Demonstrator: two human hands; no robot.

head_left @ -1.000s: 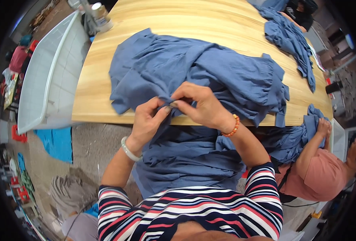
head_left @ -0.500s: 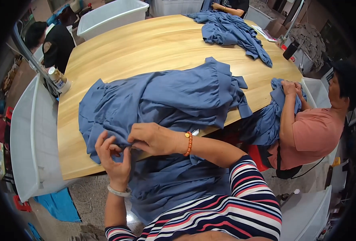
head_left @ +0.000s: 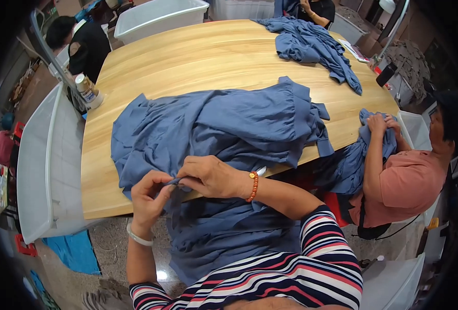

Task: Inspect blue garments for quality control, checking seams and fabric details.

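Note:
A blue-grey garment point(head_left: 239, 116) with a gathered, banded end lies spread across the near part of the wooden table, and more blue-grey cloth point(head_left: 229, 232) hangs over the front edge into my lap. My left hand point(head_left: 150, 199) pinches a narrow fold of the garment's cloth between thumb and fingers. Right beside it, my right hand point(head_left: 211, 176) is closed on the same fold, thumb tucked under. The two sets of fingertips almost meet at the table's near edge. Whether a small tool is between them I cannot make out.
The wooden table point(head_left: 187, 62) carries another blue garment point(head_left: 314, 44) at its far right. A bottle point(head_left: 88, 90) stands at the left edge. White plastic bins point(head_left: 45, 165) flank the table. To the right, a seated co-worker point(head_left: 409, 178) handles blue cloth; other people sit beyond.
My left hand, whose fingers were spread, has closed to pinch the cloth fold. My right hand keeps its grip. The whole view has shifted slightly.

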